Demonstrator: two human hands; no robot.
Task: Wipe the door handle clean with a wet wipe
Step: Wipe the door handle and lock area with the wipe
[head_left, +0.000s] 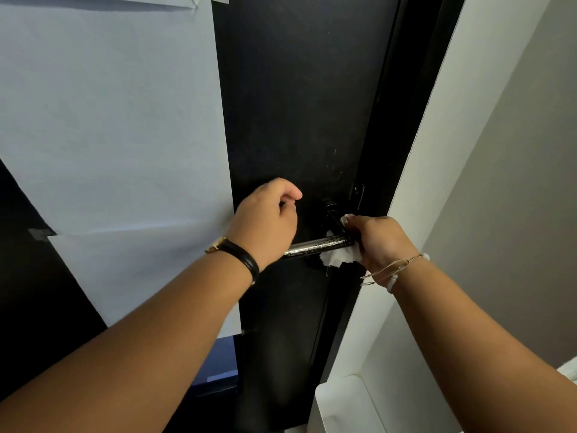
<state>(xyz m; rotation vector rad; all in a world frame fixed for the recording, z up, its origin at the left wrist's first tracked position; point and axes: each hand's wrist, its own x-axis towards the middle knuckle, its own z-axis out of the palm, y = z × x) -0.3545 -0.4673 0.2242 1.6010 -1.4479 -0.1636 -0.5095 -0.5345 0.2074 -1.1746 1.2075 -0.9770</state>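
Observation:
A dark metal lever door handle [318, 246] sticks out from a black door [299, 98]. My right hand [379, 239] holds a crumpled white wet wipe [338, 257] wrapped around the handle's right end, near its pivot. My left hand [267, 221] is curled shut over the handle's free left end; its fingers hide that end, and whether it grips the lever is not visible. A black watch strap sits on the left wrist, thin bracelets on the right.
Large pale blue paper sheets [109, 120] are taped over the door's left part. A white door frame [437, 151] and a grey wall [515, 198] stand at the right. A white box-like object [340, 404] sits low right.

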